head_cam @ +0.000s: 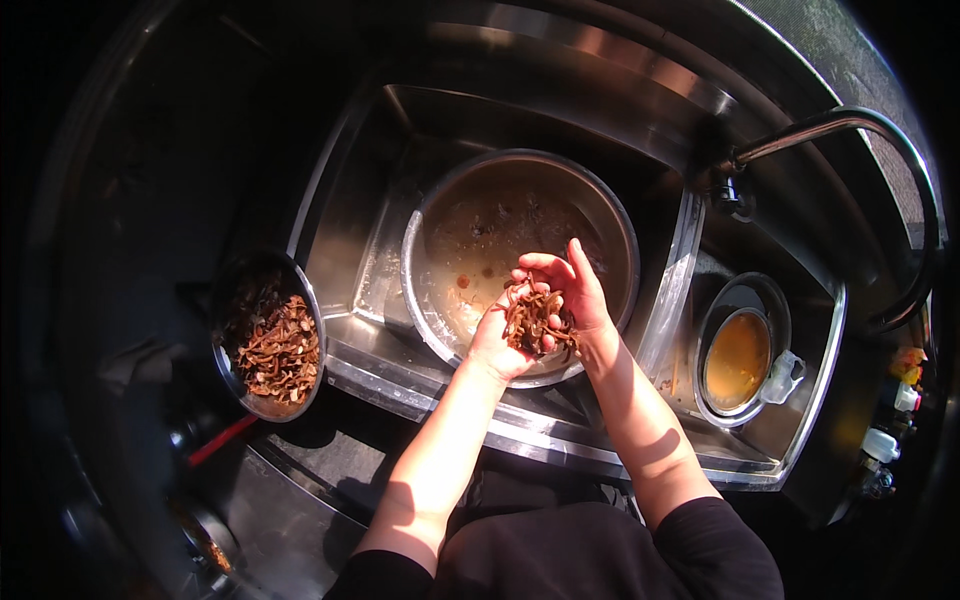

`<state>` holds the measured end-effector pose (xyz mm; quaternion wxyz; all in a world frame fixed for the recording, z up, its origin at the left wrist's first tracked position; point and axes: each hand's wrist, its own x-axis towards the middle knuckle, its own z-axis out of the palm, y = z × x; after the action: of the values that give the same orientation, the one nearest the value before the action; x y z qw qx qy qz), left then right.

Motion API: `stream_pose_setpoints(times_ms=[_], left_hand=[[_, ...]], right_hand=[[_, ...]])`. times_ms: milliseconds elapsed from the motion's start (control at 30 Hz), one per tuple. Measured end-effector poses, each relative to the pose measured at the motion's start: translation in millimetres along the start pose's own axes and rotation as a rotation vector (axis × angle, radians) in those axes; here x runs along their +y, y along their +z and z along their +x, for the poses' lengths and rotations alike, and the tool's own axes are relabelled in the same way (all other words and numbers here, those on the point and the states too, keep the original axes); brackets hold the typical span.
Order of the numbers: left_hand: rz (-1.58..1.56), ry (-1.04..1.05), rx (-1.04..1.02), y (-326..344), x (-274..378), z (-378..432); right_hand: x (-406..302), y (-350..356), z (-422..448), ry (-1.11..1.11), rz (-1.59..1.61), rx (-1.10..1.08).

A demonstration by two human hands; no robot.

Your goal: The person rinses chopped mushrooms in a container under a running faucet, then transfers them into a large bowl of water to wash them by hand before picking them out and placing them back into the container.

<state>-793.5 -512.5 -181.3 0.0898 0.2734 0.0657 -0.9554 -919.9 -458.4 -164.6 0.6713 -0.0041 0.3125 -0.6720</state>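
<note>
My left hand (501,337) and my right hand (585,300) are cupped together over a large round metal basin. Between them lies a heap of brown, sliced strips (534,319), perhaps mushroom, resting on the palms and against the fingers. The basin (417,300) stands in a stainless steel sink and contains cloudy water with a few dark bits in it. To the left, a metal bowl (321,352) is filled with more of the same kind of brown strips. The undersides of both hands are hidden.
A curved metal faucet (832,120) rises at the right. In the smaller right sink compartment, metal bowls (784,322) hold orange liquid, with a crumpled clear plastic piece (784,379) beside them. A red handle (221,441) lies below the left bowl. Bottles (879,446) stand far right.
</note>
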Motion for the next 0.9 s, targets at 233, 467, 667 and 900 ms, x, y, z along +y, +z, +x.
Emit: stream_pose_setpoints(times_ms=[233, 467, 667, 900], left_hand=[[-0.146, 0.195, 0.073, 10, 0, -3], [-0.152, 0.287, 0.180, -36, -17, 36], [-0.858, 0.021, 0.046, -31, -20, 34], [-0.139, 0.412, 0.078, 12, -4, -1]], right_hand=[[35, 18, -20, -0.748, -1.227, 0.111], [36, 18, -21, -0.716, -1.261, 0.154], [31, 12, -22, -0.798, -1.316, 0.112], [36, 39, -11, -0.953, -1.396, 0.033]])
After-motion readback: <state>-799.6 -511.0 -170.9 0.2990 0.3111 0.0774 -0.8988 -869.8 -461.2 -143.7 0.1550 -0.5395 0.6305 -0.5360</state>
